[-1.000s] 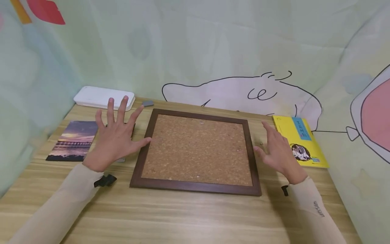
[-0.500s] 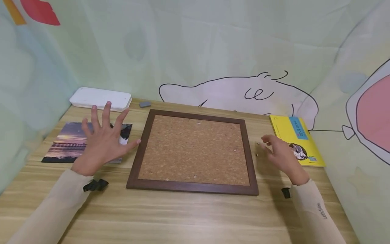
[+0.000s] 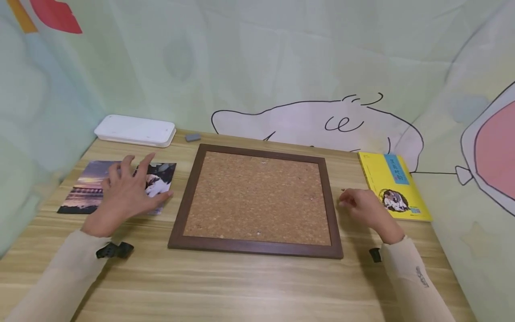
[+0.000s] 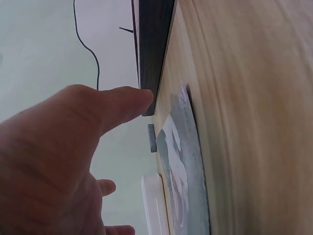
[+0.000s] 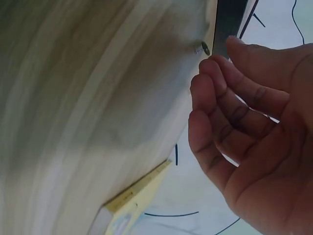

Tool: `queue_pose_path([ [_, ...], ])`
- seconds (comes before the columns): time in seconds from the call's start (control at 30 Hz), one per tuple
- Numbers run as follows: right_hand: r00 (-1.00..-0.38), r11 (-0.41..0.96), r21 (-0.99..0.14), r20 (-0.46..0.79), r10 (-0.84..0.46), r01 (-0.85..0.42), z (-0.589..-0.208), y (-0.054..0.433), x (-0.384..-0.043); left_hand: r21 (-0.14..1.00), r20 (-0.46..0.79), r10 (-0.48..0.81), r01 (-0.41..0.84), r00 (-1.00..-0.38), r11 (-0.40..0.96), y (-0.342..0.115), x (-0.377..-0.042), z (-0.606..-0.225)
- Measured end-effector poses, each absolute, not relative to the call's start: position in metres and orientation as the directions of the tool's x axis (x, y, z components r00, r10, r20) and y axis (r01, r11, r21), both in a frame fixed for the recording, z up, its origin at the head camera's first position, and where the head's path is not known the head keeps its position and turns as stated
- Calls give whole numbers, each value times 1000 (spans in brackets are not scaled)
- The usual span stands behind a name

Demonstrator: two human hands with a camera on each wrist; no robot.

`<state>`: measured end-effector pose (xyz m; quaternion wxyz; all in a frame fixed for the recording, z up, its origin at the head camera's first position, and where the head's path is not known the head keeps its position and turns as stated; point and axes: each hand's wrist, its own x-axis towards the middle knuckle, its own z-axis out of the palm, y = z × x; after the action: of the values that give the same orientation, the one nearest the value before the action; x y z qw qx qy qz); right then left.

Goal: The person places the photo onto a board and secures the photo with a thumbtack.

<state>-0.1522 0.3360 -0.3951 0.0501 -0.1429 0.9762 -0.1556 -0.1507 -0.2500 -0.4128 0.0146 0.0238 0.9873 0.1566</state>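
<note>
My left hand (image 3: 126, 197) hovers with spread, slightly bent fingers over two photo prints: a sunset bridge print (image 3: 86, 190) and a black-and-white print (image 3: 158, 179). In the left wrist view its thumb is apart from the near print (image 4: 183, 161). To the right of the framed cork board (image 3: 257, 197), my right hand (image 3: 368, 208) is low over the table, fingers bent. A small thumbtack (image 5: 203, 48) lies just beyond its fingertips in the right wrist view, with a gap between thumb and forefinger. Another tiny tack (image 3: 343, 190) shows beside the hand in the head view.
A white case (image 3: 134, 129) stands at the back left, with a small grey block (image 3: 192, 137) beside it. On the right lies a yellow book (image 3: 388, 179). Several small shiny tacks sit in the cork. A printed curtain (image 3: 257, 67) hangs behind the table (image 3: 241, 286).
My left hand has moved left and lower over the prints, away from the board's frame. My right hand has come down beside the board, its fingers bending towards the tacks on the table.
</note>
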Motion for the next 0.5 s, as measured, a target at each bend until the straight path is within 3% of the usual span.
queue_pose_path([
  [0.5, -955, 919, -327, -117, -272, -222, -399, 333, -157, 346, -107, 78, 36, -991, 938, -260, -148, -415],
])
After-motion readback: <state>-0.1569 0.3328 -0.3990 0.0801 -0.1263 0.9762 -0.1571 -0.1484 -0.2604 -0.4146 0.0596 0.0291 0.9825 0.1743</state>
